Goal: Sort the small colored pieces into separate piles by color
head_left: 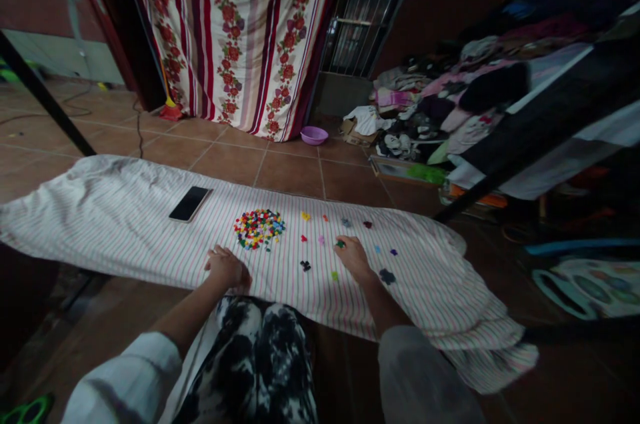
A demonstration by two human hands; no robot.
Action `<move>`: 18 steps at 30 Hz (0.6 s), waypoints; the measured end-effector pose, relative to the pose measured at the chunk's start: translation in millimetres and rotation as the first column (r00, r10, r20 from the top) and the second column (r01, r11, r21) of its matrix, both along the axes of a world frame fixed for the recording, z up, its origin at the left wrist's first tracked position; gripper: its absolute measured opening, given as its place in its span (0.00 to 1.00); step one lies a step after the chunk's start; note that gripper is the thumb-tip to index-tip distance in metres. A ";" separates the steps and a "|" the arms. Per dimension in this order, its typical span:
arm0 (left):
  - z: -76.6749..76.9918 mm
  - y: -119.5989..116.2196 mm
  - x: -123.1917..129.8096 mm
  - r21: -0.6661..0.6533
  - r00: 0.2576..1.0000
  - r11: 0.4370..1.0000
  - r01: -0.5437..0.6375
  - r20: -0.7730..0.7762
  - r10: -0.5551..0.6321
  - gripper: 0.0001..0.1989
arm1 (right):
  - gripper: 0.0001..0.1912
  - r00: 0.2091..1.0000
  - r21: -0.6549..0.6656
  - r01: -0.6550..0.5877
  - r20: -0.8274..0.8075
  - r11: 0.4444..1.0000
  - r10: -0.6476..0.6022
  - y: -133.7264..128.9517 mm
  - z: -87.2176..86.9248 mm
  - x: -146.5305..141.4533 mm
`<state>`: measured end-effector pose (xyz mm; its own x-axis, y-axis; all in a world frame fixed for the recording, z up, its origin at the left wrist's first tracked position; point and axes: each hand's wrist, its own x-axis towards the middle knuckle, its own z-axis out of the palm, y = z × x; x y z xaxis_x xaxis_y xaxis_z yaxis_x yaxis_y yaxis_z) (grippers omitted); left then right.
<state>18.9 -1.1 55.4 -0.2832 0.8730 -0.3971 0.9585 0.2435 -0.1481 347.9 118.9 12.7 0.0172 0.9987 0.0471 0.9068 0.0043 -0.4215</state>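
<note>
My right hand [354, 257] is over the cloth with its fingers pinched together at some small green beads [341, 244]; how many lie under the fingertips I cannot tell. Resting near the cloth's front edge, my left hand [225, 267] holds nothing, its fingers stretched out. Between the hands and a little farther back lies a round heap of mixed-colour beads [259, 229]. Small single-colour groups surround my right hand: yellow beads [305, 216], pink beads [321, 240], black beads [305, 266], lime beads [335, 275], dark grey beads [387, 276] and purple beads [394, 252].
The striped cloth [430, 277] covers a low, long surface with dark posts at its ends. A phone [191, 203] lies left of the heap. Beyond are a floral curtain [240, 37], a purple basin [314, 136] and a pile of clothes [450, 97].
</note>
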 end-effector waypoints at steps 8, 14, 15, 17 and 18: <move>14.0 -2.4 5.2 -0.085 0.999 0.996 -0.002 -0.048 -0.002 0.51 | 0.12 0.999 0.028 0.001 0.041 1.000 -0.002 2.9 -5.6 1.3; 17.5 -2.9 6.5 -0.103 0.999 0.995 0.010 -0.048 -0.015 0.51 | 0.15 0.998 0.016 0.000 0.065 1.000 -0.001 0.8 -1.2 1.6; 17.5 -2.7 6.7 -0.105 0.999 0.994 0.010 -0.049 -0.015 0.51 | 0.15 0.998 0.010 0.000 0.062 1.000 -0.001 0.2 -0.4 1.8; 16.8 -2.4 6.9 -0.105 0.999 0.994 0.008 -0.052 -0.013 0.51 | 0.16 0.999 0.007 -0.003 0.045 1.000 0.002 -0.9 1.0 2.8; 16.3 -2.3 6.8 -0.104 0.998 0.994 0.010 -0.055 -0.016 0.51 | 0.16 0.999 0.011 -0.002 0.037 1.000 0.002 -1.5 1.8 3.2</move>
<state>25.7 -3.4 71.7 -0.2963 0.8316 -0.4698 0.9510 0.2114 -0.2255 351.2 117.5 14.5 0.0132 0.9982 0.0587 0.9218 0.0106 -0.3874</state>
